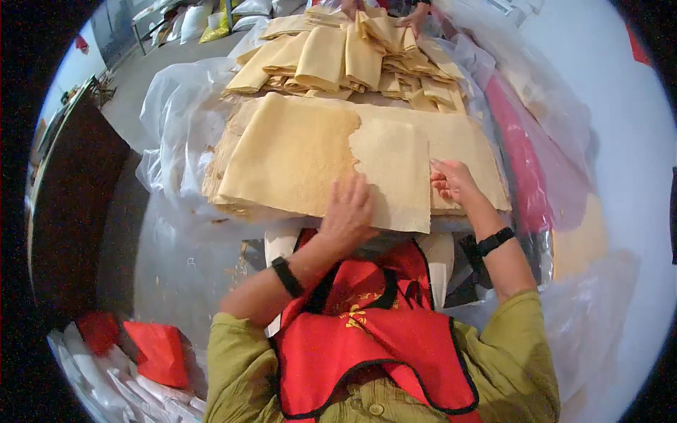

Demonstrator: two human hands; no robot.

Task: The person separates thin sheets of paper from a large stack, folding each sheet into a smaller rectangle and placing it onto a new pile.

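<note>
A thin pale-yellow sheet (296, 151), which looks like tofu skin, lies folded on a thick stack of like sheets (465, 148). Its left part has a ragged edge that meets a smoother, paler panel (395, 169) in the middle. My left hand (349, 211) rests flat near the front of the sheet, by the ragged edge, with its fingers stretched out. Beside the right edge of the paler panel is my right hand (455, 183), its fingers curled in. Whether its fingertips pinch the panel's edge or some small bit, I cannot make out.
Behind the stack is a heap of folded yellow sheets (321, 60), with another person's hand (416, 17) at its far side. Clear plastic film (187, 106) drapes around the stack. A dark panel (74, 204) stands left; white sacks (196, 22) lie at the back.
</note>
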